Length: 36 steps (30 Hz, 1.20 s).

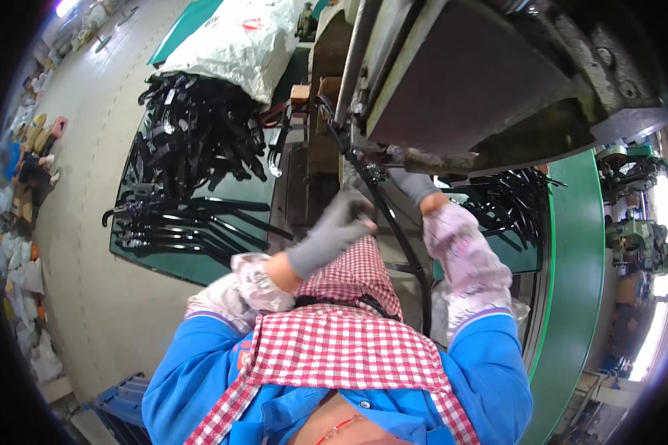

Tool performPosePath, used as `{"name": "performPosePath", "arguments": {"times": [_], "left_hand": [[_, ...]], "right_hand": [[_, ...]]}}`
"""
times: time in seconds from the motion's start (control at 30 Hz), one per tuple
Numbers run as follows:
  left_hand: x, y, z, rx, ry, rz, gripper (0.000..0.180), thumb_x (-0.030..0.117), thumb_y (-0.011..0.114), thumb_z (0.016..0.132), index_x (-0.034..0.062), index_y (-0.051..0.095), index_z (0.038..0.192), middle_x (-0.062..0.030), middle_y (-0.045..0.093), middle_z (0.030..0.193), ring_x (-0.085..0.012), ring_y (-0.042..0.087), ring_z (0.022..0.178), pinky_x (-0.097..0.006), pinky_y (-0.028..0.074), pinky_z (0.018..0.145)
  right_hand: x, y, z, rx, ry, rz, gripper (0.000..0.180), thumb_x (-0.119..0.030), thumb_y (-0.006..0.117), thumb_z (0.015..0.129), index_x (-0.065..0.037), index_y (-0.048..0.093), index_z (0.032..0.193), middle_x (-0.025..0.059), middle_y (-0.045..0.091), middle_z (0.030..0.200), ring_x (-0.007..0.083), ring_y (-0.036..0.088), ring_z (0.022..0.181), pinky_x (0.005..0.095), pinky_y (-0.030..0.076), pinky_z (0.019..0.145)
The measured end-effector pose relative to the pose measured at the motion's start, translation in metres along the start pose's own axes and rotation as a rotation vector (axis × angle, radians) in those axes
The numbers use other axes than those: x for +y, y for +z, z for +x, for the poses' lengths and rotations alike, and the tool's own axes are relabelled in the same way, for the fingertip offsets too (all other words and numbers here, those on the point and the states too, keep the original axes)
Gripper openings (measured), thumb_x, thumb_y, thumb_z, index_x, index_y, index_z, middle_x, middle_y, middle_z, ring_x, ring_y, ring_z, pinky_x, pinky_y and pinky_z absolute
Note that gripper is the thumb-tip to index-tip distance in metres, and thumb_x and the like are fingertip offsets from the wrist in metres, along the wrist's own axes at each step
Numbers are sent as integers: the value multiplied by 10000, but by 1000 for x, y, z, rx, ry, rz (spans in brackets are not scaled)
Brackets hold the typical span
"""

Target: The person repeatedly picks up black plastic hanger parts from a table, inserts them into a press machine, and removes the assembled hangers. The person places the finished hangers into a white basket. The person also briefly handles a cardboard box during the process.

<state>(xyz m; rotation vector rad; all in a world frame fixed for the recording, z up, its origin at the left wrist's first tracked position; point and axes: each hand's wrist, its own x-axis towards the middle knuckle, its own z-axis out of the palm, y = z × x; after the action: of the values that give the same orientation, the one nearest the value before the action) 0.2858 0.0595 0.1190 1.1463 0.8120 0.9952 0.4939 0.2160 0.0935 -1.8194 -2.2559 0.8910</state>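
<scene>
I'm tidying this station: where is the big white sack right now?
In the head view, the white sack lies at the top, left of centre, at the far edge of the heap of black parts on the green table.

Glare from the window (652,337) whitens the right rim, where fisheye bending softens detail, while the machine (467,81) underside stays shadowed and rods (189,236) glint along the tabletop (237,187) near edge.
</scene>
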Motion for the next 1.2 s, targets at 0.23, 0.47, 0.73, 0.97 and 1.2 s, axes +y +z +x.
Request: {"name": "performPosePath", "arguments": {"times": [0.23, 0.47, 0.73, 0.97, 1.2], "left_hand": [[13, 85, -26, -404, -461, -383, 346, 220, 635, 969, 10, 562, 1234, -23, 624, 1042, -107, 580, 941, -284, 494, 843], [15, 91, -31, -431, -396, -433, 255, 220, 624, 979, 29, 591, 1145, -10, 621, 983, -89, 573, 873, -278, 499, 725], [46, -37, -64, 223, -203, -484, 226, 209, 602, 972, 40, 594, 1123, -76, 673, 1042, -194, 667, 891, -335, 528, 774], [-33, -273, -149, 772, -121, -555, 141, 221, 571, 997, 84, 578, 1027, -15, 594, 868, -131, 577, 708, -281, 495, 635], [-7, -289, -138, 729, -613, 1031, 353, 348, 575, 943, 19, 604, 1068, -165, 683, 905, -316, 673, 880, -425, 524, 728]], "right_hand": [[28, 59, 45, 155, 242, -500, 500, -400, 510, 926, -188, 529, 1379, 89, 496, 1446, 329, 453, 1331, 449, 365, 1108], [16, 41, 20, 174, 404, -443, 466, -339, 548, 901, -223, 570, 1352, 78, 568, 1380, 318, 541, 1254, 425, 437, 1041], [15, 51, 28, 135, 465, -440, 458, -258, 594, 875, -252, 599, 1333, 71, 629, 1317, 290, 611, 1191, 395, 493, 987], [71, 88, 34, 610, 104, -432, 360, -231, 620, 862, -259, 691, 1214, 82, 691, 1195, 282, 663, 1060, 384, 513, 921], [53, 61, -16, 653, -76, 313, 202, -167, 581, 917, -68, 657, 1076, 105, 682, 995, 247, 650, 866, 365, 517, 748]]}}
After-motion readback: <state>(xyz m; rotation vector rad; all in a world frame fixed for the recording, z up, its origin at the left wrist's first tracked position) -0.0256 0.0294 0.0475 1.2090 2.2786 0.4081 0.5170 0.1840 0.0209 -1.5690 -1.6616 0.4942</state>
